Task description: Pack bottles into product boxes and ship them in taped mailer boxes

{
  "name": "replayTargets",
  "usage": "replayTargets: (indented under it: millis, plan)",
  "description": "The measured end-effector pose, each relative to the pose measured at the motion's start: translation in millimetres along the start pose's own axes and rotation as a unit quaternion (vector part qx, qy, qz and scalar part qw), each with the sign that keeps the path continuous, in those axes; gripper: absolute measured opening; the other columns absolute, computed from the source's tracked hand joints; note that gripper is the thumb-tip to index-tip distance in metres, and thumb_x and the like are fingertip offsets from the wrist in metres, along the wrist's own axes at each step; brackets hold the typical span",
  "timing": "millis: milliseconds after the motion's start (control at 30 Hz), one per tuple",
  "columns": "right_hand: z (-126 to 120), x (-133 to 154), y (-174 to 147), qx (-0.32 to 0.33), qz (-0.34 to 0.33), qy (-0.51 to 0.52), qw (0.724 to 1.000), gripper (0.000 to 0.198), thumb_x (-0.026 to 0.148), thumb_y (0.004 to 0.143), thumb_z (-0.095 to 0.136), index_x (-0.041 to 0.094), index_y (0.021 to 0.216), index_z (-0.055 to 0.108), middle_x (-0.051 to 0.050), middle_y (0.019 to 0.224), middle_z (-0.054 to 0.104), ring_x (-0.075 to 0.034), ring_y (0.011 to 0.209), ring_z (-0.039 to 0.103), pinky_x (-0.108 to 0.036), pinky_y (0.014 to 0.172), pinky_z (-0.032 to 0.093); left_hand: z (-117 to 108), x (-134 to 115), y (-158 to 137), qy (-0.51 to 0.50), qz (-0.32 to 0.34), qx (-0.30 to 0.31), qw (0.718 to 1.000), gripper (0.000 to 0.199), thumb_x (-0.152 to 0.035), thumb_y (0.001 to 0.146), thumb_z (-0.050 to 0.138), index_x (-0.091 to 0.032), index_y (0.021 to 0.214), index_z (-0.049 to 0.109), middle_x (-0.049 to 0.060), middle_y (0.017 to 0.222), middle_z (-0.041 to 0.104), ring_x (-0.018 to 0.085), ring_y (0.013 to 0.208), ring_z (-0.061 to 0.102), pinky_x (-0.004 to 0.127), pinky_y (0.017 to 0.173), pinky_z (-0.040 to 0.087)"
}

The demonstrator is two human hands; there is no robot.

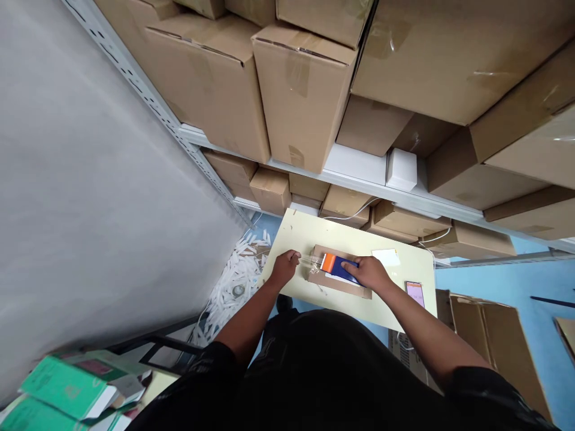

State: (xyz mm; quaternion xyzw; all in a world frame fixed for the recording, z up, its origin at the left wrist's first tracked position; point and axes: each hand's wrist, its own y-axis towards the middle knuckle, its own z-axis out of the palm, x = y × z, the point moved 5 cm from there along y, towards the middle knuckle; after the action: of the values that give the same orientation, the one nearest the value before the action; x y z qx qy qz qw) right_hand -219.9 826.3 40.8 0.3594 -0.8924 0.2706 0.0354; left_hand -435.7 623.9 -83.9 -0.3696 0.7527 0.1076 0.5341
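Note:
My left hand [286, 267] is closed, its fingertips pinching the end of what looks like a clear plastic strip [309, 261]. The strip stretches toward a flat dark-blue box [339, 267] with an orange and white end. My right hand [366, 272] grips this box from its right side, thumb on top. Beneath it lies a shallow brown cardboard box [345, 286] on the pale table [309, 226]. Crumpled clear film shows at the cardboard's left end. What exactly joins the strip to the blue box is too small to tell.
A white card [386, 257] and a phone [415, 293] lie on the table's right part. Shelves of cartons [305, 90] rise behind it. White paper strips [231, 275] litter the floor at left. Green boxes [67, 386] stand at lower left; an open carton [494, 341] is at right.

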Motion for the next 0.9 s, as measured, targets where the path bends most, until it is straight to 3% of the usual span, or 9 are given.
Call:
replayTargets:
  millis: [167, 267, 400, 533, 600, 700, 900]
  plan:
    - [3, 14, 4, 0.012, 0.012, -0.051, 0.999, 0.063, 0.073, 0.097, 0.045, 0.023, 0.089, 0.081, -0.011, 0.085, 0.077, -0.027, 0.085, 0.070, -0.031, 0.068, 0.041, 43, 18, 5, 0.059, 0.029, -0.005, 0.998, 0.035, -0.035, 0.101, 0.042, -0.017, 0.098, 0.072, 0.005, 0.081, 0.073, 0.019, 0.079, 0.069, 0.032, 0.079, 0.054]
    - [0, 17, 6, 0.017, 0.014, -0.063, 0.998, 0.064, 0.074, 0.097, 0.044, 0.023, 0.101, 0.083, -0.013, 0.095, 0.079, -0.028, 0.092, 0.071, -0.032, 0.073, 0.044, 61, 21, 8, 0.070, 0.039, 0.009, 0.997, 0.032, -0.032, 0.099, 0.047, -0.017, 0.113, 0.071, 0.005, 0.086, 0.073, 0.021, 0.083, 0.070, 0.034, 0.080, 0.055]
    - [-2, 16, 9, 0.030, 0.015, -0.064, 0.997, 0.065, 0.074, 0.096, 0.044, 0.024, 0.109, 0.083, -0.013, 0.100, 0.080, -0.029, 0.096, 0.071, -0.032, 0.075, 0.045, 47, 11, 4, 0.089, 0.080, 0.005, 0.993, 0.050, -0.022, 0.092, 0.051, -0.016, 0.142, 0.059, 0.014, 0.127, 0.070, 0.027, 0.120, 0.066, 0.045, 0.105, 0.052]
    - [-2, 15, 12, 0.032, 0.009, -0.057, 0.998, 0.064, 0.074, 0.096, 0.045, 0.025, 0.113, 0.082, -0.013, 0.105, 0.080, -0.029, 0.098, 0.071, -0.032, 0.075, 0.045, 36, -23, -20, 0.139, 0.227, 0.064, 0.962, 0.073, -0.021, 0.091, 0.053, -0.017, 0.162, 0.035, 0.015, 0.166, 0.038, 0.031, 0.154, 0.035, 0.051, 0.126, 0.035]
    - [-2, 15, 14, 0.033, 0.012, -0.052, 0.998, 0.064, 0.075, 0.095, 0.046, 0.025, 0.113, 0.082, -0.013, 0.106, 0.080, -0.029, 0.099, 0.071, -0.031, 0.076, 0.046, 44, -37, -34, 0.188, 0.290, 0.116, 0.931, 0.092, -0.033, 0.089, 0.065, -0.016, 0.167, 0.020, 0.018, 0.173, 0.023, 0.036, 0.159, 0.025, 0.055, 0.126, 0.033]
    - [-4, 15, 16, 0.040, 0.008, -0.046, 0.998, 0.067, 0.078, 0.093, 0.047, 0.025, 0.113, 0.082, -0.013, 0.104, 0.080, -0.029, 0.097, 0.072, -0.032, 0.076, 0.046, 56, -45, -43, 0.251, 0.297, 0.134, 0.912, 0.113, -0.054, 0.083, 0.077, -0.014, 0.168, 0.015, 0.024, 0.173, 0.014, 0.041, 0.159, 0.021, 0.059, 0.124, 0.032]
    - [-11, 8, 11, 0.055, -0.014, -0.022, 0.998, 0.067, 0.080, 0.090, 0.052, 0.023, 0.105, 0.083, -0.013, 0.098, 0.079, -0.028, 0.090, 0.071, -0.031, 0.071, 0.044, 60, -42, -41, 0.303, 0.305, 0.119, 0.895, 0.114, -0.065, 0.085, 0.073, -0.009, 0.166, 0.016, 0.028, 0.171, 0.016, 0.039, 0.159, 0.024, 0.054, 0.124, 0.032]
